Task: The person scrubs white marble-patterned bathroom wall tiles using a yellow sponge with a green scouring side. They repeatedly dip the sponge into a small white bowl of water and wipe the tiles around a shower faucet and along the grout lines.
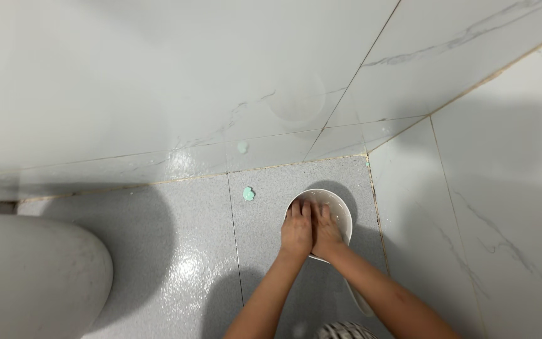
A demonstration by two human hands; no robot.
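A white round bowl (340, 207) stands on the grey speckled floor near the corner of the tiled walls. My left hand (297, 229) and my right hand (326, 231) lie side by side inside the bowl, palms down, fingers together and pointing away from me. Whatever is under them in the bowl is hidden; the bowl's inside looks wet. A small pale green lump (248, 194) lies on the floor just left of the bowl.
A large white rounded fixture (32, 276) fills the lower left. Glossy white marbled wall tiles (484, 188) meet in a corner behind and right of the bowl. The grey floor (177, 251) looks wet and shiny.
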